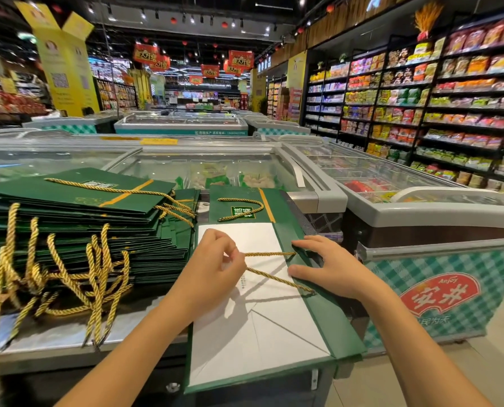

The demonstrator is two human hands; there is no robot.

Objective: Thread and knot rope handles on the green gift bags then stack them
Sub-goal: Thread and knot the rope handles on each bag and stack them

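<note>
Gold rope (274, 278) is being threaded: left hand (215, 259) pinching it taut, right hand (330, 267) pressing the green gift bag (330, 321) flat-fingered, knotting probably following.

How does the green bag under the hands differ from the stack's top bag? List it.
The green paper bag under the hands shows white; the stack's top green bag shows print. The first's gold rope is pinched taut by the left hand; the top bag's lies loose. Both lie flat.
</note>
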